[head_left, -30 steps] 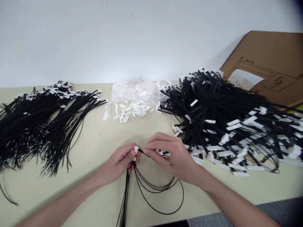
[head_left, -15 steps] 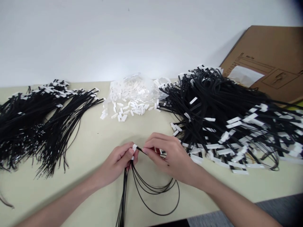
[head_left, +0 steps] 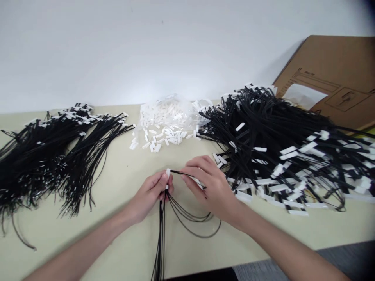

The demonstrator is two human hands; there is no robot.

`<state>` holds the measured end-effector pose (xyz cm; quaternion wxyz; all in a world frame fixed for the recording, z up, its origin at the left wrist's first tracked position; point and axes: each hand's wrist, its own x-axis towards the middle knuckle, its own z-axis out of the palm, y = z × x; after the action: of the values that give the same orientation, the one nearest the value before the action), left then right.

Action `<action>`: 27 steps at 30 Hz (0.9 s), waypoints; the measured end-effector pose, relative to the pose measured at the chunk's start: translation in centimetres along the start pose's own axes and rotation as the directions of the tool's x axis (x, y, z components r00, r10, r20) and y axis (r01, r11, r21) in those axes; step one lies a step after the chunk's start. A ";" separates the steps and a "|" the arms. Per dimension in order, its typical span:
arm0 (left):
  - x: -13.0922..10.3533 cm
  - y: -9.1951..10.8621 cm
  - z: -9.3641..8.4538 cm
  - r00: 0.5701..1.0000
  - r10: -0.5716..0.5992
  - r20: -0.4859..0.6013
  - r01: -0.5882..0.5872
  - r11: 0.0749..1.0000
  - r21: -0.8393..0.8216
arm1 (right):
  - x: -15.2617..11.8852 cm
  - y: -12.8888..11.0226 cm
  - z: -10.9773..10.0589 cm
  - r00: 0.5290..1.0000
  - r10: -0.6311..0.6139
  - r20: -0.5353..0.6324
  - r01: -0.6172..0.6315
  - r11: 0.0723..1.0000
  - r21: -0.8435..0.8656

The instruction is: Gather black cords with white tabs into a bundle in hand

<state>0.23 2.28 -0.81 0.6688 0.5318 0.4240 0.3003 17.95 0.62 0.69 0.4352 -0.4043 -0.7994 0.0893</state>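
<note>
Between the thumb and fingers of my left hand is a small white connector, held upright above the table. A bundle of thin black wires hangs below that hand and runs down past the near table edge. My right hand is closed around black wires to the right of the connector; its fingertips lie along a stretch of wire that leads to the connector's top. More black wires loop below, between both hands. Part of a white piece shows under my right fingers, mostly hidden.
Heaps of black wires with white ends lie at left and right. Beyond my hands, a clear plastic bag of white connectors stands by loose ones. A cardboard box leans against the wall, back right.
My right hand has drawn back from the connector, so a longer stretch of wire shows between them. My left hand has risen slightly, still pinching the connector. The view has shifted a little.
</note>
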 end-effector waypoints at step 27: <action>-0.1 0.1 -0.2 0.988 -0.072 -0.136 -0.018 0.824 -0.567 | -0.1 -1.1 1.6 0.894 -0.447 -0.032 0.448 0.893 0.030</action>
<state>0.05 2.32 -0.75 0.7663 0.2791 0.3729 0.4426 16.16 0.19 0.19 0.4611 -0.2025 -0.8639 -0.0035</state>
